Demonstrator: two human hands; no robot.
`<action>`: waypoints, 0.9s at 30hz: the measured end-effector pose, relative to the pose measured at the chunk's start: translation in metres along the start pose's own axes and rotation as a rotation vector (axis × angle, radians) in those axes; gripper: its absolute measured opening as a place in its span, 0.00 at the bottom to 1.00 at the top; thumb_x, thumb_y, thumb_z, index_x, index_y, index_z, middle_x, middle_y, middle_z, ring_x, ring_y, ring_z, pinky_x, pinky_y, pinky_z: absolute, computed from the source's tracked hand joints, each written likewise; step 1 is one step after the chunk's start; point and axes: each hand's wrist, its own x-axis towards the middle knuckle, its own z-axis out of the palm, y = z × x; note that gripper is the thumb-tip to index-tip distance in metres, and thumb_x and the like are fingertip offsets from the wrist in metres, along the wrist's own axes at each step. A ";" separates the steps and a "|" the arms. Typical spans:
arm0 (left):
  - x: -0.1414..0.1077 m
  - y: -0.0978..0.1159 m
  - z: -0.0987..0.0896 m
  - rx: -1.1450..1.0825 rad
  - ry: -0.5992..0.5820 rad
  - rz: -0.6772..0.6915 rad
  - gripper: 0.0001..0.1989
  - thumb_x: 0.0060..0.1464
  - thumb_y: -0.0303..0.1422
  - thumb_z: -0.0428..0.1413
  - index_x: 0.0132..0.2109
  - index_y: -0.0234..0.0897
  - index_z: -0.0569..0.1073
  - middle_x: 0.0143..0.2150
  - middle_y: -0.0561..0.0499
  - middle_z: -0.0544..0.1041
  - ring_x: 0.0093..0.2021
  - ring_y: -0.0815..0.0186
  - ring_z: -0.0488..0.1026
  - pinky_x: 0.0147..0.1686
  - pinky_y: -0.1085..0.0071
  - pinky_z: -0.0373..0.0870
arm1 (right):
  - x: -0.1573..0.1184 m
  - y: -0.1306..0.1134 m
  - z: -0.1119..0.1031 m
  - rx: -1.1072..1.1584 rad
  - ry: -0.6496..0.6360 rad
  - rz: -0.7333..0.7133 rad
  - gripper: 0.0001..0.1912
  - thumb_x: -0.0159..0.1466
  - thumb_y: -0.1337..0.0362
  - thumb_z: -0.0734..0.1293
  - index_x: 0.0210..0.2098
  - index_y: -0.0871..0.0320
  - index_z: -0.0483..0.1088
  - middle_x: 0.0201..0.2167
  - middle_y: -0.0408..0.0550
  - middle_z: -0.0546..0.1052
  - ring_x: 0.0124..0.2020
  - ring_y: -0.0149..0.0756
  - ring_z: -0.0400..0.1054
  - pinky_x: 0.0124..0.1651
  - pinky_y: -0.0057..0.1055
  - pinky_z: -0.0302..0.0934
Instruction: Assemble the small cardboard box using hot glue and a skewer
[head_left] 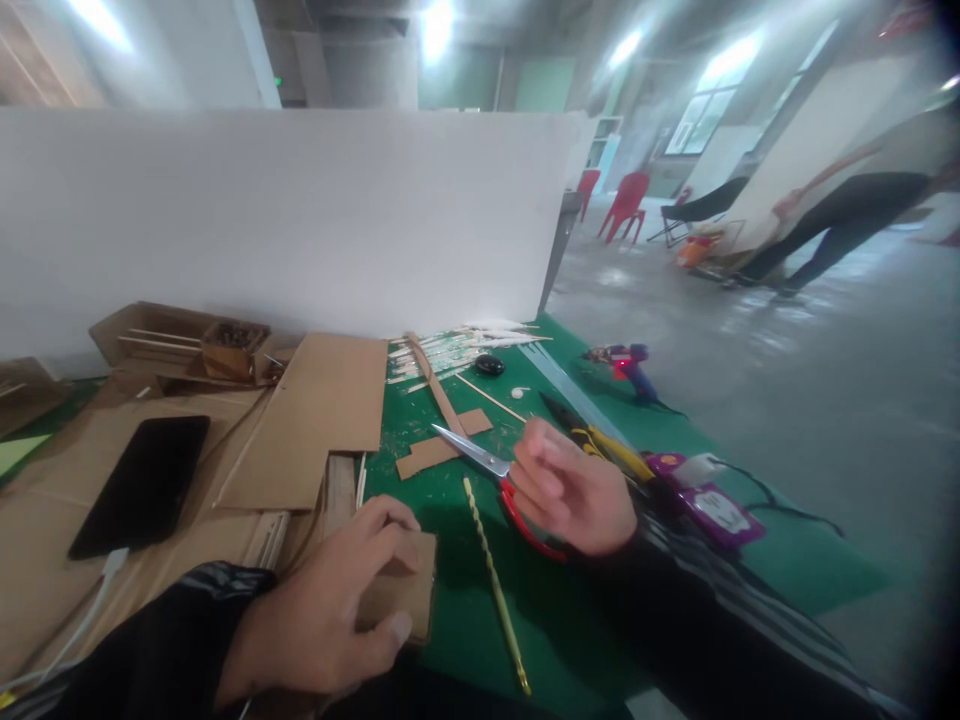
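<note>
My left hand (pixel 337 595) rests with spread, bent fingers on a small piece of cardboard (pixel 416 590) at the front edge of the green table. My right hand (pixel 574 485) is raised over the red handles of the scissors (pixel 480 455), its fingers curled in; between thumb and forefinger I cannot make out what is held, if anything. The scissors' blades point to the back left, near a cardboard strip (pixel 431 456). A twisted yellowish drill bit (pixel 495 590) lies between my hands.
A black phone (pixel 142 485) lies on cardboard sheets (pixel 315 410) at the left. White-tipped sticks (pixel 435 355) lie at the back, before a white panel (pixel 300 220). Pliers (pixel 615 450), a purple power strip (pixel 705 505) and a glue gun or tool (pixel 626 365) are right. A person (pixel 855 210) stands beyond.
</note>
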 end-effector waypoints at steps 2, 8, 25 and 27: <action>0.000 0.000 0.000 0.008 -0.001 0.001 0.21 0.48 0.23 0.55 0.49 0.43 0.61 0.55 0.46 0.61 0.54 0.55 0.65 0.56 0.59 0.65 | 0.000 -0.006 -0.001 0.017 0.097 -0.022 0.04 0.65 0.64 0.66 0.33 0.55 0.69 0.15 0.32 0.57 0.13 0.23 0.43 0.15 0.18 0.48; -0.003 0.001 0.000 0.005 -0.002 0.020 0.22 0.49 0.23 0.54 0.50 0.43 0.61 0.55 0.47 0.61 0.53 0.57 0.65 0.55 0.60 0.65 | -0.002 -0.021 -0.002 -0.005 0.280 -0.111 0.04 0.64 0.65 0.66 0.32 0.55 0.67 0.16 0.33 0.52 0.16 0.26 0.36 0.17 0.22 0.42; -0.003 0.001 0.000 -0.011 -0.012 0.015 0.22 0.49 0.23 0.55 0.50 0.43 0.61 0.55 0.47 0.60 0.54 0.56 0.64 0.56 0.60 0.64 | -0.010 -0.036 -0.011 -0.437 0.424 -0.420 0.06 0.62 0.59 0.69 0.32 0.53 0.71 0.16 0.35 0.61 0.15 0.25 0.50 0.20 0.25 0.47; -0.003 0.001 0.000 -0.015 -0.012 0.015 0.22 0.50 0.23 0.55 0.50 0.43 0.61 0.56 0.47 0.60 0.54 0.56 0.64 0.55 0.60 0.64 | -0.011 -0.036 -0.014 -0.484 0.454 -0.500 0.05 0.63 0.60 0.70 0.33 0.54 0.73 0.18 0.37 0.64 0.16 0.25 0.54 0.20 0.25 0.48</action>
